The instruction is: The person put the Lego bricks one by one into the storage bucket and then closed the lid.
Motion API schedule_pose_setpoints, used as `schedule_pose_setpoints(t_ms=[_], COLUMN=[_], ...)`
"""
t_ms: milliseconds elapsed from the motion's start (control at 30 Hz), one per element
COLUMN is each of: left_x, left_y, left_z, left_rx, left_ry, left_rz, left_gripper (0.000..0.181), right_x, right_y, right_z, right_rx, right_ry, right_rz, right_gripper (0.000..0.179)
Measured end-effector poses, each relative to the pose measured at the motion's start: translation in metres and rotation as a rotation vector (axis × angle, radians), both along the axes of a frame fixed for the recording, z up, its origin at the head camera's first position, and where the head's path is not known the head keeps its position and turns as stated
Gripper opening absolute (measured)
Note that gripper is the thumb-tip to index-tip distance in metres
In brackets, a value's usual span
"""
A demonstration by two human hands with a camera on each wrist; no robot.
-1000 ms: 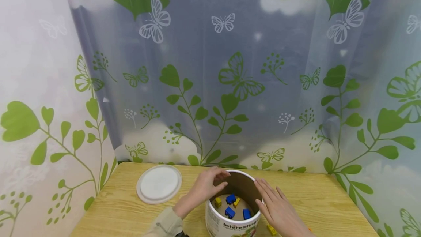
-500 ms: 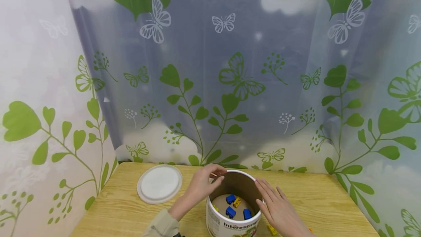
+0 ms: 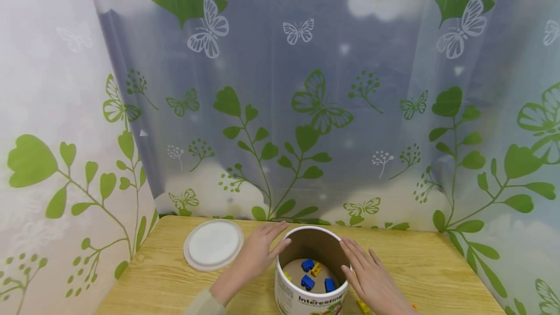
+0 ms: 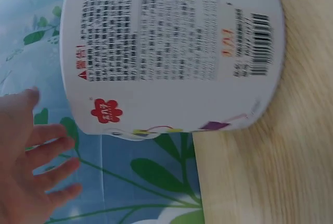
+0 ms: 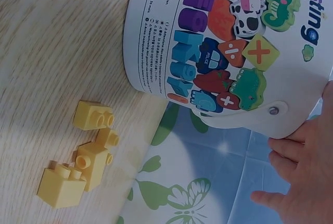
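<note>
A white cardboard bucket [image 3: 286,300] with printed labels stands upright on the table. Inside it lie several blue bricks [image 3: 308,282] and yellow bricks [image 3: 316,270], one yellow brick mostly hidden by the near left rim. My left hand [image 3: 255,252] is just off the bucket's left side, fingers extended, holding nothing; the left wrist view shows its fingers [image 4: 54,146] spread and apart from the bucket. My right hand [image 3: 367,273] rests its straight fingers against the right rim. In the right wrist view, it is near the handle's pivot [image 5: 273,110].
A round white lid [image 3: 213,244] lies on the wooden table [image 3: 166,266] to the left. Several loose yellow bricks [image 5: 89,164] are on the table right of the bucket. A patterned curtain [image 3: 280,111] hangs behind the table.
My left hand has withdrawn leftward from over the bucket's opening, its fingers straightening. A yellow brick inside has dropped lower behind the rim. My right hand stays put.
</note>
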State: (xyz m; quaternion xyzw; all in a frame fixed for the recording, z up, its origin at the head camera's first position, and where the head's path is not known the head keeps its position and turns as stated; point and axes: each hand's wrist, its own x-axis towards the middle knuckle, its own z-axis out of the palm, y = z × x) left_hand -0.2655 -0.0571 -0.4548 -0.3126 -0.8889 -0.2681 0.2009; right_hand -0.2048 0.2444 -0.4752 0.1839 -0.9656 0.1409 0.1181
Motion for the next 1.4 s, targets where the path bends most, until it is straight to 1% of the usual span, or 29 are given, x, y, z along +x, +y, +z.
schedule_pose_setpoints(t_ms=[133,233,333,400,567,633,667,733,933,1000,1033,1067,1133,1233,1300,1400], left_x=[0.009,0.017,0.022,0.025,0.03,0.031,0.031,0.031,0.031,0.031,0.031,0.031,0.031,0.03,0.03,0.03], left_y=[-0.003,-0.003,-0.001,0.001,0.003,0.004,0.004,0.005,0.007,0.007,0.007,0.007,0.007,0.007,0.007,0.007], left_z=[-0.008,-0.012,-0.016,-0.016,-0.016,-0.015,-0.015,-0.016,-0.019,-0.02,-0.02,-0.02,-0.02,-0.019,-0.018,-0.018], left_rx=[-0.131,-0.2,-0.235,-0.242,-0.26,-0.269,-0.273,-0.282,-0.308,-0.306,-0.304,-0.301,-0.296,-0.295,-0.297,-0.301], left_ry=[-0.056,-0.077,-0.081,-0.09,-0.134,-0.146,-0.145,-0.135,-0.07,-0.06,-0.055,-0.056,-0.058,-0.08,-0.096,-0.112], left_rz=[0.03,0.042,0.051,0.057,0.074,0.083,0.089,0.098,0.117,0.115,0.114,0.113,0.107,0.105,0.103,0.105], left_gripper=[0.069,0.078,0.081,0.082,0.084,0.084,0.084,0.082,0.08,0.081,0.082,0.082,0.082,0.079,0.078,0.078], right_x=[0.0,0.001,0.001,0.0,0.0,0.0,0.0,0.0,-0.003,-0.003,-0.004,-0.004,-0.005,-0.006,-0.007,-0.007], right_y=[0.0,0.0,0.0,-0.001,-0.002,-0.001,-0.001,0.0,0.005,0.006,0.007,0.008,0.011,0.016,0.022,0.031], right_z=[0.0,0.0,0.0,0.0,-0.002,-0.002,-0.001,0.001,0.012,0.013,0.014,0.014,0.014,0.013,0.011,0.008], right_rx=[-0.009,-0.016,-0.016,-0.014,-0.015,-0.027,-0.032,-0.082,-0.305,-0.356,-0.382,-0.409,-0.457,-0.511,-0.54,-0.591], right_ry=[-0.008,-0.011,0.0,0.013,0.048,0.041,0.031,-0.015,-0.205,-0.244,-0.248,-0.241,-0.2,-0.089,-0.015,0.04], right_rz=[0.003,0.003,0.001,0.001,0.008,0.014,0.017,0.031,0.043,0.031,0.03,0.03,0.036,0.023,-0.001,-0.077], right_gripper=[0.055,0.055,0.055,0.055,0.055,0.055,0.055,0.056,0.062,0.061,0.059,0.057,0.052,0.041,0.036,0.031])
